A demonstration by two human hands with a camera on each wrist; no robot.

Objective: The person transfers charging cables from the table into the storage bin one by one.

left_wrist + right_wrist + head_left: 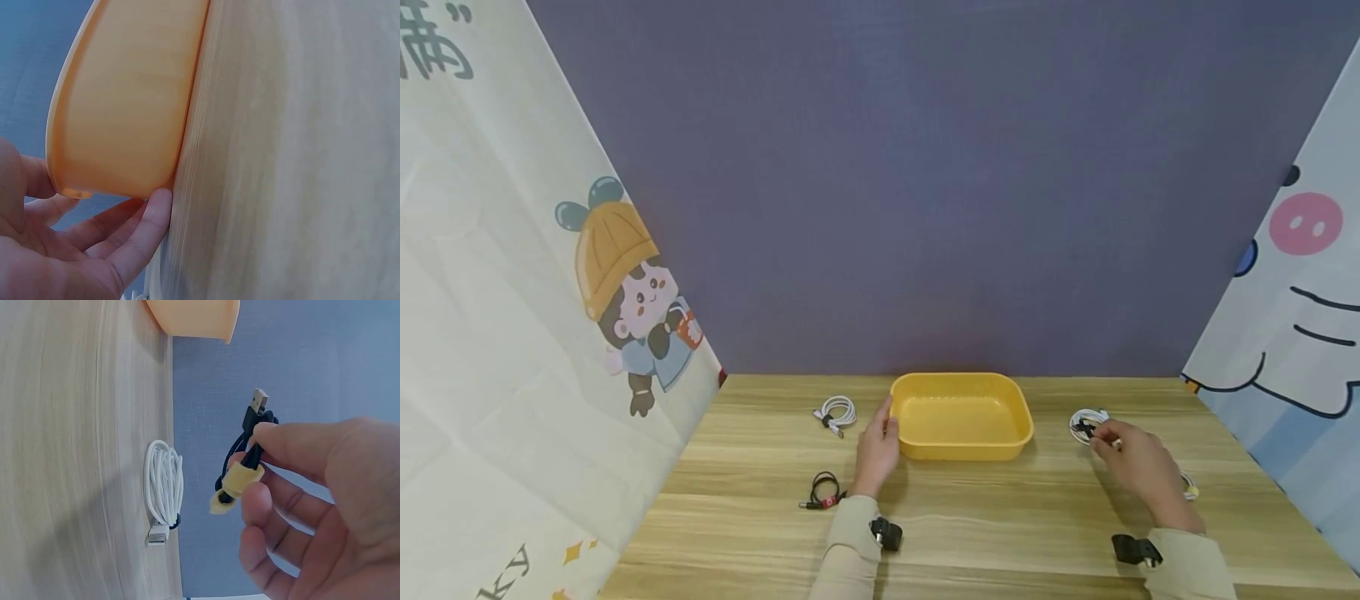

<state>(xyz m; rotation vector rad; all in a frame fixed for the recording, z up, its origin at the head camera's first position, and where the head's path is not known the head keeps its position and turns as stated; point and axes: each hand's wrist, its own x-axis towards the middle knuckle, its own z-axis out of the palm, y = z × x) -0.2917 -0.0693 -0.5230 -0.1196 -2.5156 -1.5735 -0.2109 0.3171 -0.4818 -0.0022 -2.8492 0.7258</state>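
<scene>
A yellow plastic tray (958,446) stands at the back middle of the wooden table. My left hand (877,442) lies against its left wall with straight fingers (147,228) touching the tray (125,100) near its base. To the tray's right, my right hand (1138,462) pinches a coiled black cable (247,453) bound with a yellow tie, lifted off the table between thumb and fingers (294,447). Just under it a white coiled cable (164,484) lies on the table, seen in the head view as the white coil (1088,417) at my fingertips.
Left of the tray lie another white coiled cable (835,412) and, nearer me, a black cable with a red tie (823,492). A pale cable (1187,486) shows partly behind my right hand. Fabric walls close in the table's back and both sides.
</scene>
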